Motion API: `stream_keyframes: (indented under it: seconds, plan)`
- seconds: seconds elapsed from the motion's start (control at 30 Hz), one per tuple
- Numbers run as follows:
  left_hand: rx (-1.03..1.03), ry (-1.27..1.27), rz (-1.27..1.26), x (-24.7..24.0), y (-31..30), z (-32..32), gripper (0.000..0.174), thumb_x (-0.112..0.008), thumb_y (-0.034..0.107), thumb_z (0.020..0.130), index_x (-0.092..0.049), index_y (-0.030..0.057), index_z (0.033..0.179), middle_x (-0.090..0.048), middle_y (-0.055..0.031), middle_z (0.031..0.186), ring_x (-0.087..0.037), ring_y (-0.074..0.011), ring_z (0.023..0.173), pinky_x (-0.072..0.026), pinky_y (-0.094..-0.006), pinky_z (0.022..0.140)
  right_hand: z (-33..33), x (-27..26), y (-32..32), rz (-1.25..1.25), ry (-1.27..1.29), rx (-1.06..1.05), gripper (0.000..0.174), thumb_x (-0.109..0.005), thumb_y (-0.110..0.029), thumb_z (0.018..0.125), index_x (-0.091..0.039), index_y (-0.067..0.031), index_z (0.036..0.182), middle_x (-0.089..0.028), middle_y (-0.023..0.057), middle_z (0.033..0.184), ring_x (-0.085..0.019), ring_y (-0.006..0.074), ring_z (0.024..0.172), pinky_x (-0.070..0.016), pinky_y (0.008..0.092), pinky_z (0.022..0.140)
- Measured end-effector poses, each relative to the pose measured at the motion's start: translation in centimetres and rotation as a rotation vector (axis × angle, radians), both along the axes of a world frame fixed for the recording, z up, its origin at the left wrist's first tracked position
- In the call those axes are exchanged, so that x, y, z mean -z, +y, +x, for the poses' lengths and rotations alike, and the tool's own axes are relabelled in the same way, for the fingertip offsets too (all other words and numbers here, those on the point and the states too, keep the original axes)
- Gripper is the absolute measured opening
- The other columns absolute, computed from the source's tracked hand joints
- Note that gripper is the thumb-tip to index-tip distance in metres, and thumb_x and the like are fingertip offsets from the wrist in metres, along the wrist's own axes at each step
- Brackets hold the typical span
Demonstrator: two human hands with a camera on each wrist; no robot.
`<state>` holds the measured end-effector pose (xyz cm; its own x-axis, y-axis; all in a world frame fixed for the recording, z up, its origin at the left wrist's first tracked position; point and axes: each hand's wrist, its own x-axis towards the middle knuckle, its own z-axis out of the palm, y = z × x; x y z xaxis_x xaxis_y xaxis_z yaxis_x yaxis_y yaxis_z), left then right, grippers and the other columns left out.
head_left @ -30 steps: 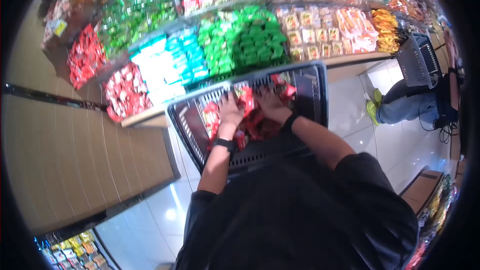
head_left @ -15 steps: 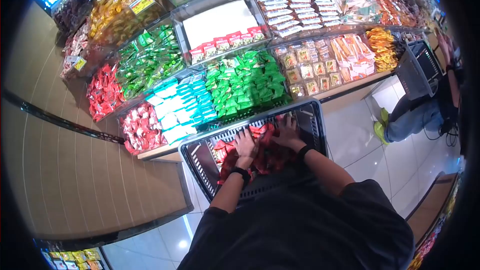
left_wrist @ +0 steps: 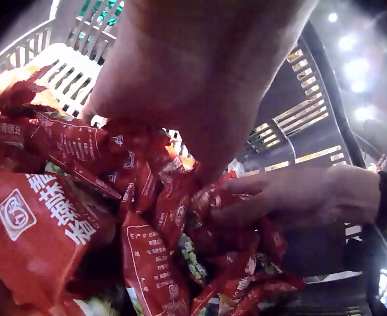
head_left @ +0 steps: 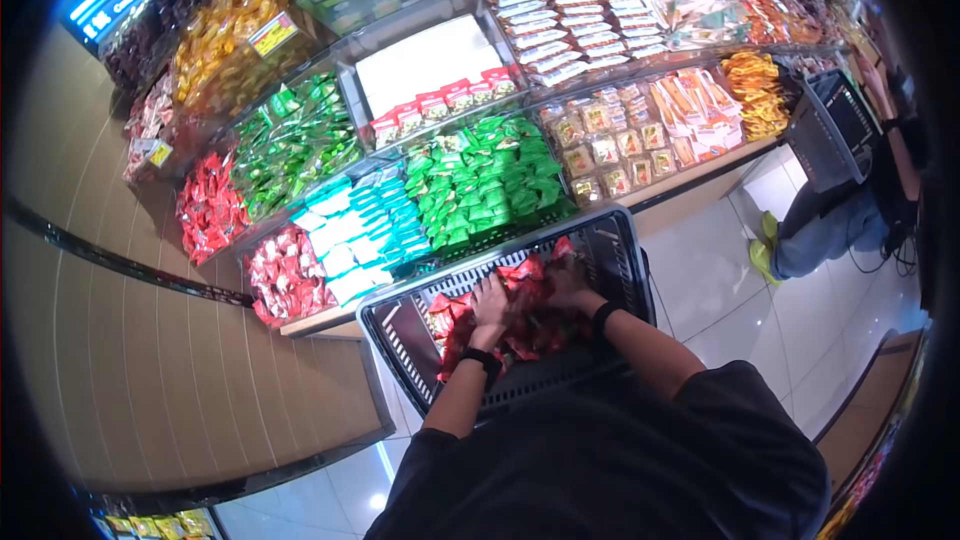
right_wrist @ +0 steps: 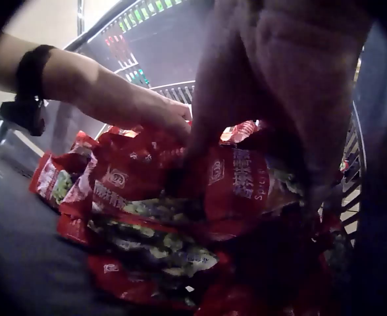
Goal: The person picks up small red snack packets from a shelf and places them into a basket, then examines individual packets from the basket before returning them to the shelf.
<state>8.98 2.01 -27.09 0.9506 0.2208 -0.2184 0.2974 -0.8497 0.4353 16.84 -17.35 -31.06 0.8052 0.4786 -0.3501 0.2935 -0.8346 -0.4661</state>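
A dark shopping basket (head_left: 612, 255) with slotted walls holds a heap of red snack packets (head_left: 530, 335). Chinese lettering and pictures of green peas show on the packets (left_wrist: 32, 220) in the left wrist view. My left hand (head_left: 490, 305) rests on the left part of the heap, fingers extended away from me. My right hand (head_left: 570, 288) is at the right part, its fingers reaching down among the packets. In the left wrist view the right hand's fingers (left_wrist: 239, 207) touch packets beside the left hand (left_wrist: 174, 79). Packets hide the fingertips in the right wrist view.
Beyond the basket, shelf bins hold green packets (head_left: 485, 180), blue packets (head_left: 385, 220) and red-and-white packets (head_left: 285, 275). A wooden panel (head_left: 180, 340) stands at the left. On the right a person holds a grey basket (head_left: 825, 145) above the tiled floor (head_left: 740, 270).
The head view has tilted up, showing more of the shelves. Both hands have shifted over the packets inside the basket; the right hand has moved right, then lower into the heap.
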Motion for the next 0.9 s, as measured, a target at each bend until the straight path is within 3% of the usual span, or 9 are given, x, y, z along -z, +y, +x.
stream_keyframes:
  seconds: [0.1, 0.3, 0.43, 0.53, 0.6, 0.63, 0.7, 0.77, 0.9]
  plan:
    - [-0.004, -0.035, -0.041, -0.4, 0.0, -0.3, 0.094, -0.064, 0.067, 0.085, -0.041, -0.0028, 0.143, -0.049, -0.0232, 0.14, -0.042, -0.0454, 0.135, -0.0342, -0.0602, 0.112, -1.0, -1.4, 0.9, -0.121, -0.098, 0.029, 0.078, -0.08, -0.048, 0.068, -0.058, -0.0153, 0.136, -0.05, 0.0228, 0.145, -0.03, 0.0475, 0.143, -0.0196, 0.0647, 0.119]
    - [0.006, -0.057, -0.051, 0.2, 0.5, -0.3, 0.087, -0.066, 0.064, 0.086, -0.046, -0.001, 0.14, -0.05, -0.0229, 0.137, -0.046, -0.0438, 0.129, -0.0368, -0.0578, 0.109, -2.3, -4.5, 1.1, 0.01, -0.065, 0.189, 0.072, -0.08, -0.035, 0.063, -0.06, -0.0118, 0.128, -0.033, 0.0249, 0.154, -0.034, 0.0477, 0.141, -0.0356, 0.0648, 0.11]
    - [0.036, -0.027, -0.143, 0.3, 1.1, -1.1, 0.09, -0.066, 0.062, 0.088, -0.042, -0.0012, 0.147, -0.044, -0.0261, 0.146, -0.039, -0.0446, 0.137, -0.0342, -0.0525, 0.114, -1.3, 0.5, 0.0, 0.165, -0.01, 0.147, 0.066, -0.08, -0.031, 0.061, -0.062, -0.0103, 0.121, -0.028, 0.0263, 0.154, -0.038, 0.048, 0.138, -0.0422, 0.0597, 0.108]
    - [0.038, -0.027, -0.203, -1.3, 1.7, -1.3, 0.09, -0.066, 0.054, 0.091, -0.034, -0.0008, 0.154, -0.023, -0.0288, 0.162, -0.021, -0.0441, 0.151, -0.0214, -0.0479, 0.125, -1.0, 1.0, -0.2, 0.248, -0.151, 0.146, 0.063, -0.082, -0.026, 0.059, -0.063, -0.0109, 0.117, -0.043, 0.023, 0.144, -0.046, 0.0438, 0.131, -0.0457, 0.0523, 0.107]
    - [-0.007, -0.178, -0.248, -2.0, 1.7, -2.3, 0.08, -0.069, 0.045, 0.092, -0.041, -0.0021, 0.15, -0.032, -0.0303, 0.157, -0.028, -0.0447, 0.148, -0.0261, -0.0475, 0.123, 0.1, -2.8, -1.0, 0.266, 0.235, 0.125, 0.058, -0.083, -0.021, 0.058, -0.064, -0.0116, 0.113, -0.057, 0.0182, 0.127, -0.055, 0.0383, 0.12, -0.0508, 0.0479, 0.099]
    - [-0.006, -0.253, -0.25, -2.1, 1.8, -2.5, 0.076, -0.069, 0.042, 0.093, -0.043, -0.0022, 0.148, -0.036, -0.0309, 0.155, -0.031, -0.0451, 0.147, -0.0273, -0.0474, 0.122, -0.6, -7.2, -1.6, 0.382, 0.147, 0.116, 0.055, -0.083, -0.018, 0.058, -0.065, -0.0081, 0.109, -0.061, 0.0177, 0.119, -0.059, 0.033, 0.114, -0.0515, 0.0429, 0.094]
    - [-0.065, -0.346, -0.626, -5.7, 1.3, -3.3, 0.046, -0.061, 0.03, 0.102, -0.056, -0.0034, 0.134, -0.057, -0.0207, 0.137, -0.058, -0.0303, 0.126, -0.0424, -0.036, 0.109, -2.2, -10.4, -3.1, 0.759, 0.284, 0.221, 0.046, -0.083, -0.011, 0.065, -0.066, -0.0026, 0.106, -0.066, 0.0111, 0.107, -0.062, 0.0209, 0.104, -0.0516, 0.0321, 0.088]
    - [-0.14, -0.239, -0.996, -11.8, -0.4, -4.0, 0.046, -0.057, 0.027, 0.105, -0.051, -0.0041, 0.138, -0.055, -0.0182, 0.141, -0.056, -0.0273, 0.128, -0.0425, -0.0351, 0.111, -3.3, -18.4, -4.0, 0.979, 0.534, 0.191, 0.043, -0.081, -0.004, 0.071, -0.065, -0.0023, 0.111, -0.064, 0.0063, 0.108, -0.059, 0.0166, 0.108, -0.0498, 0.0323, 0.092]
    - [-0.194, -0.004, -1.809, -14.2, -1.9, -3.8, 0.069, -0.045, 0.052, 0.106, -0.035, 0.0006, 0.152, -0.049, -0.0157, 0.15, -0.053, -0.0266, 0.132, -0.0417, -0.0443, 0.114, -4.8, -24.6, -5.3, 1.293, 1.007, 0.157, 0.043, -0.074, 0.004, 0.081, -0.06, -0.0043, 0.12, -0.06, 0.0029, 0.116, -0.059, 0.0125, 0.111, -0.0484, 0.0277, 0.096]
